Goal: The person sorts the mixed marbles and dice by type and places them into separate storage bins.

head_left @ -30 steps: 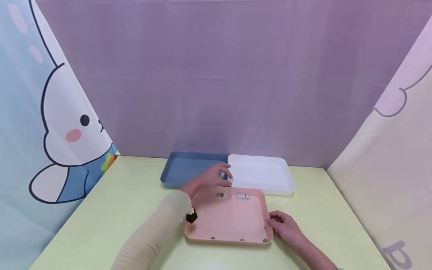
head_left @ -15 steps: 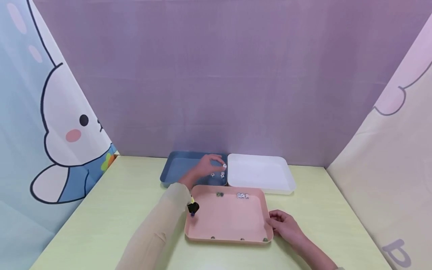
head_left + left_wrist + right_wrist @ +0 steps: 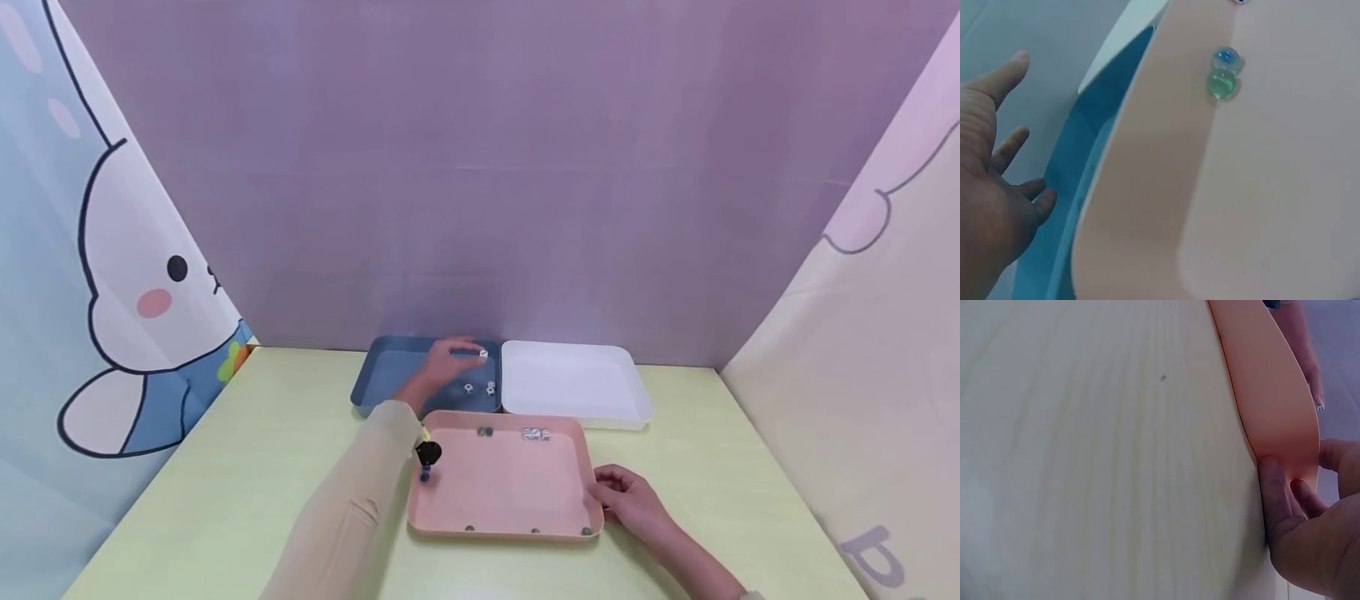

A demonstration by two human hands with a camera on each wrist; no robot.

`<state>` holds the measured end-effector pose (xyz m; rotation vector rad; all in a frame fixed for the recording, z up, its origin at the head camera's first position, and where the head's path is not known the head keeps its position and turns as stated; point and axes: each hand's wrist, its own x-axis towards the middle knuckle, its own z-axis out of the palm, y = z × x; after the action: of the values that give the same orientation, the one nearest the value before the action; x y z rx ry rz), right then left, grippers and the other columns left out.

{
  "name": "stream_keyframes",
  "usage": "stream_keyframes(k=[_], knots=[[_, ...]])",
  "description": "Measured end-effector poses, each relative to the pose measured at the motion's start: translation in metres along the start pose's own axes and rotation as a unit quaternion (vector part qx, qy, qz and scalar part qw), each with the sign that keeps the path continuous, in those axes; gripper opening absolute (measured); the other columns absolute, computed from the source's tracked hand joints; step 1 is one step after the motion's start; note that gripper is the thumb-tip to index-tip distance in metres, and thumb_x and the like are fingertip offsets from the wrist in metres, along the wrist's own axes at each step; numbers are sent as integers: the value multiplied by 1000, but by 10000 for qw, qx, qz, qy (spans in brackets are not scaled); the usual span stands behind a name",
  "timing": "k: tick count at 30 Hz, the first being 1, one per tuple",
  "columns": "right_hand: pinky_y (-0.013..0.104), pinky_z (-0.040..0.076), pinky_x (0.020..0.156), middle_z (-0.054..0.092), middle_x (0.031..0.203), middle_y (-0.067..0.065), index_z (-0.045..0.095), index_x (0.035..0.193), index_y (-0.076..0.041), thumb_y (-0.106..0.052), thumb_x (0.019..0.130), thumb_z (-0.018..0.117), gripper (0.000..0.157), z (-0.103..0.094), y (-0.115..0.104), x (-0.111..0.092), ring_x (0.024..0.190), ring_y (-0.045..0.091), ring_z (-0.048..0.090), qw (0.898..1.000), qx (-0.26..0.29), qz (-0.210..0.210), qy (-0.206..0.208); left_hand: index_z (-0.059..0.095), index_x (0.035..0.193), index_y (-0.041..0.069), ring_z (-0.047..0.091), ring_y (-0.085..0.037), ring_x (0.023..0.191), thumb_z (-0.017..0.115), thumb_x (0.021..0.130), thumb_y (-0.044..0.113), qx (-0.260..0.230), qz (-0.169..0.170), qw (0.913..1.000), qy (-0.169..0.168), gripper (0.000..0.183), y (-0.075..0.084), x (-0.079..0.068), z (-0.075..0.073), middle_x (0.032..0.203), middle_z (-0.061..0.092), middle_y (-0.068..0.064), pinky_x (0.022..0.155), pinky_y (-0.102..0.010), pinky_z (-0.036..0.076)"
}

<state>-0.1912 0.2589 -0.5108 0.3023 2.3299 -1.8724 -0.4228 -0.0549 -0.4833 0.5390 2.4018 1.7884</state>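
Note:
My left hand (image 3: 452, 360) hovers over the blue tray (image 3: 386, 372), fingers spread and straight in the left wrist view (image 3: 1004, 175), holding nothing. A small white die (image 3: 483, 355) is right at its fingertips. Two more dice (image 3: 479, 388) lie in the blue tray's right end. My right hand (image 3: 627, 497) grips the front right corner of the pink tray (image 3: 502, 487), its fingers (image 3: 1274, 494) curled against the rim (image 3: 1272, 406). Inside the pink tray are two marbles (image 3: 1222, 72) at the back wall, white dice (image 3: 536, 434) beside them, and three marbles along the front wall (image 3: 536, 530).
An empty white tray (image 3: 573, 383) sits to the right of the blue one, both behind the pink tray on a pale green table (image 3: 247, 467). Fabric walls close in the back and both sides. A black wrist device (image 3: 428, 454) hangs over the pink tray's left edge.
My left hand moved from the pink tray's back edge to over the blue tray and let go of dice, which now lie in it. The right hand has stayed put.

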Motion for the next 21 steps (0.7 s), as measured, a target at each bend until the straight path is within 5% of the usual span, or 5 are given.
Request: stream_keyframes(k=[21], knots=[[32,56,70,62,98,13,59,115,8,-7,89,67,31,2,-2,-2,85,23,62,10000,72,52,35,73,115,13,30,-28,140,78,83,35,54,-391,9992,39,39,-12,-5,1,147,45,-7,106,-53,33]])
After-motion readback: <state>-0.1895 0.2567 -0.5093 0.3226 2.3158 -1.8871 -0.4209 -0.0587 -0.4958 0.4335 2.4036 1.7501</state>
